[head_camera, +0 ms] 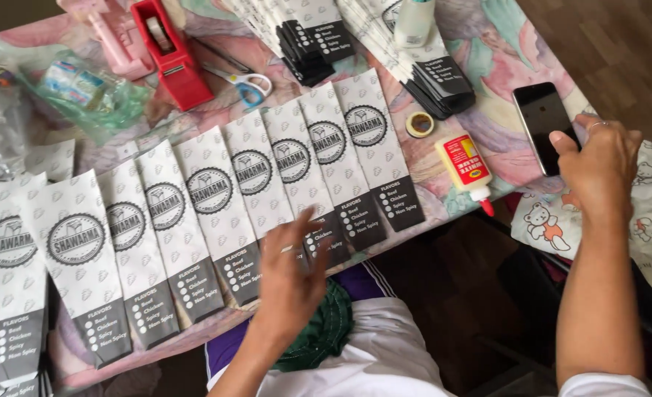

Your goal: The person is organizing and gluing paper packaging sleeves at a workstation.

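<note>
Hovering our left hand (290, 273) with spread fingers, holding nothing, over the row of white paper bags (215, 202) lying overlapped on the table (502, 66) | our right hand (598, 165) is touching the black phone (543, 117) at the table edge, thumb on screen, not gripping | glue bottle (467, 167) is lying just beside

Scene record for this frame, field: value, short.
left hand: open, blurred, over the row of paper bags
right hand: thumb on a dark phone at the table edge
row: white-and-grey bags fanned, overlapping, on the table
nearby: glue bottle, tape roll, scissors, red tape dispenser
</note>
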